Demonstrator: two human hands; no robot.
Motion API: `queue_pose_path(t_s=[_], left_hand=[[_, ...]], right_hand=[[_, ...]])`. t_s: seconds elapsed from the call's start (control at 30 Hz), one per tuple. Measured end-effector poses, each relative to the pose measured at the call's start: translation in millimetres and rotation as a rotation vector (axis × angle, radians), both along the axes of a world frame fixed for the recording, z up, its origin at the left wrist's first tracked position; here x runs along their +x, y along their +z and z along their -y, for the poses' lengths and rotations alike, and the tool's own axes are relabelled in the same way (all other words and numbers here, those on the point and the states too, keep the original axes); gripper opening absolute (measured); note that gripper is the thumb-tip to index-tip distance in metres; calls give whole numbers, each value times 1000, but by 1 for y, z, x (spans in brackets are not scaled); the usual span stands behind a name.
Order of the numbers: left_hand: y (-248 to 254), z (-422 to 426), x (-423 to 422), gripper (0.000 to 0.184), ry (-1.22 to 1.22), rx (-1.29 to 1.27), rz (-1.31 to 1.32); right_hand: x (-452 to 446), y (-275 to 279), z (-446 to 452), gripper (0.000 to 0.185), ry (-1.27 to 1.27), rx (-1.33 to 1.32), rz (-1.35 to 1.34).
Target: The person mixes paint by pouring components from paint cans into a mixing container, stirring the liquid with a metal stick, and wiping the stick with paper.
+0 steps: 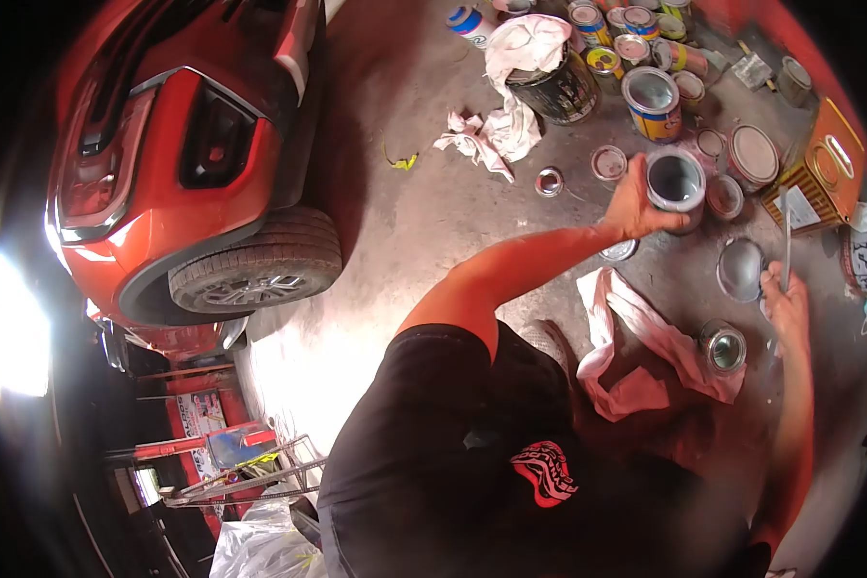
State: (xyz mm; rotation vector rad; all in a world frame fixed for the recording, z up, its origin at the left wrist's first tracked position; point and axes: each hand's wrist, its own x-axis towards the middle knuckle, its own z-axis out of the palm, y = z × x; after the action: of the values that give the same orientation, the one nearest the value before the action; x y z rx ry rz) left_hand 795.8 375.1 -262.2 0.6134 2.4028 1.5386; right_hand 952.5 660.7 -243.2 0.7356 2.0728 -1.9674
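My left hand (634, 210) is wrapped round an open paint can (675, 183) with grey inside. In my right hand (786, 304), to the right and nearer my body, is a thin flat stick (787, 226) pointing up and away from me. Between the two hands a round lid (741, 270) lies on the floor. A smaller open tin (722, 348) stands below my right hand, beside a pale crumpled cloth (612, 337). Another open can (651, 101) with a yellow and blue label stands just beyond the held can.
Several paint tins (636, 24) crowd the floor at the top right. A rectangular metal can (824, 169) stands at far right. A dark bucket (554, 91) draped with a white rag (528, 46) is farther off. A red vehicle (183, 183) occupies the left side.
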Motion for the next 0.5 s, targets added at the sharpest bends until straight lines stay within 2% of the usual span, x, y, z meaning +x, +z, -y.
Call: queue_pose_path(t_s=[0.03, 0.1, 0.17, 0.23, 0.3, 0.37, 0.4, 0.47, 0.5], left_hand=[[-20, 6, 3, 117, 4, -41, -78], [-28, 16, 10, 122, -54, -213, -181], [-16, 21, 12, 126, -97, -198, -120], [-29, 34, 13, 129, -116, -205, -312], [-18, 57, 15, 130, -116, -220, -293], [-15, 82, 12, 127, -144, -539, -22], [-14, 87, 14, 127, -144, -538, -21], [-13, 97, 25, 124, -257, -951, -43], [-21, 99, 29, 124, -252, -950, -44]], right_hand=[[0, -5, 2, 10, 6, -7, -9], [2, -11, 6, 12, 141, 177, 72], [0, -23, -5, 12, 76, 92, 33], [-1, -39, -25, 13, 137, 110, 34], [3, -43, -31, 14, 135, 124, 79], [1, -32, -27, 15, 152, 126, 96], [2, -31, -25, 15, 152, 126, 97], [1, -28, -21, 14, 169, 160, 121], [-1, -27, -20, 14, 174, 162, 117]])
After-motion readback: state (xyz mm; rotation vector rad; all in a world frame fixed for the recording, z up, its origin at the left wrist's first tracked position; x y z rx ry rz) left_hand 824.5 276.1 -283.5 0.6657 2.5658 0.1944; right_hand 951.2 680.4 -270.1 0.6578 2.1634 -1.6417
